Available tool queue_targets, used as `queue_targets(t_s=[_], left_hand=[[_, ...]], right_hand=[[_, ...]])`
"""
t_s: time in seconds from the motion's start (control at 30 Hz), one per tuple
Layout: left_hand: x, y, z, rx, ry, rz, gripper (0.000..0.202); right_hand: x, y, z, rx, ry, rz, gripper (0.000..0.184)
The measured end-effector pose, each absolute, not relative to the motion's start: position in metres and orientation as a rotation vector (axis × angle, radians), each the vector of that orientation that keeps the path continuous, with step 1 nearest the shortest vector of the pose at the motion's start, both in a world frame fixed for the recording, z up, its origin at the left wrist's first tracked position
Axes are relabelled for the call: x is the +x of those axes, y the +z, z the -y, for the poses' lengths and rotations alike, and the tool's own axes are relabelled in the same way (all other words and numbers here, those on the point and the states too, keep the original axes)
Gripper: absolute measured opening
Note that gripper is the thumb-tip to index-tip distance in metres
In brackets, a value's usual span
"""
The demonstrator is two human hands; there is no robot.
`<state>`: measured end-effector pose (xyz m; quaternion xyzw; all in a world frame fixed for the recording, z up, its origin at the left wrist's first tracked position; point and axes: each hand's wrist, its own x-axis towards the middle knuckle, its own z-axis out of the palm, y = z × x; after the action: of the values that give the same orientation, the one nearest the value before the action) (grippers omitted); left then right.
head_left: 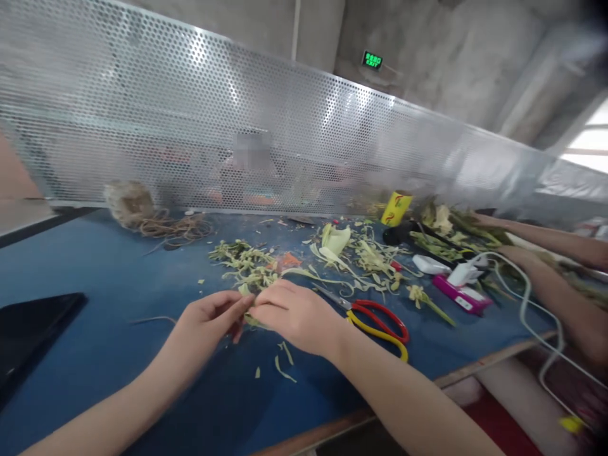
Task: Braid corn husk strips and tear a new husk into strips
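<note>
My left hand [209, 316] and my right hand [297, 313] meet over the blue table, fingertips pinched together. Between them is a small pale green plant piece [244, 290], mostly hidden by the fingers. Just beyond the hands lies a pile of short green plant bits [240, 256], with an orange scrap [289, 259] at its right. Scissors [377, 320] with one red and one yellow handle rest to the right of my right hand. A few thin pale strips [284, 367] are scattered on the near side.
A perforated metal screen [190, 120] runs behind the table. Tangled brown cord [175, 227] lies at back left, a black flat object [38, 335] at left. At right are leafy scraps [335, 240], a yellow packet [396, 209], a purple power strip [460, 294] and another person's arms [546, 285].
</note>
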<state>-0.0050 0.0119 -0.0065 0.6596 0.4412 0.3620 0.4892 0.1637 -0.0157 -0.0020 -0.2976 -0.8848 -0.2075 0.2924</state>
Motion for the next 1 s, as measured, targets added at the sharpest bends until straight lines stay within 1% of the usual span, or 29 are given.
queue_targets(t_s=[0.17,0.33,0.4,0.53,0.67,0.77,0.8,0.87,0.93,1.0], left_hand=[[-0.007,-0.010,-0.017,1.531,0.868,-1.049,0.019],[-0.006,-0.008,-0.017,1.416,0.874,-1.046,0.021],[-0.004,-0.007,-0.017,1.407,0.878,-1.037,0.023],[-0.004,-0.003,-0.015,1.405,0.913,-0.993,0.022],[-0.005,0.003,-0.010,1.414,0.939,-0.969,0.018],[-0.005,0.007,-0.006,1.432,0.949,-0.933,0.016],[-0.005,0.008,-0.006,1.440,0.951,-0.914,0.015],[-0.006,0.008,-0.005,1.462,0.955,-0.880,0.013],[-0.008,0.005,-0.006,1.496,0.953,-0.849,0.014],[-0.011,0.002,-0.007,1.568,0.940,-0.835,0.015]], right_hand=[[0.162,0.001,0.014,-0.786,-0.764,2.425,0.027],[0.163,0.001,0.014,-0.796,-0.794,2.438,0.027],[0.162,0.000,0.014,-0.836,-0.702,2.422,0.026],[0.161,-0.001,0.015,-0.901,-0.378,2.318,0.023],[0.158,0.000,0.017,-0.880,-0.068,2.100,0.012],[0.157,0.000,0.019,-0.929,0.134,1.952,0.009],[0.157,0.000,0.019,-0.953,0.195,1.911,0.010],[0.156,-0.001,0.019,-0.996,0.317,1.839,0.018],[0.157,-0.002,0.019,-1.007,0.419,1.795,0.025],[0.157,-0.002,0.019,-1.002,0.467,1.780,0.027]])
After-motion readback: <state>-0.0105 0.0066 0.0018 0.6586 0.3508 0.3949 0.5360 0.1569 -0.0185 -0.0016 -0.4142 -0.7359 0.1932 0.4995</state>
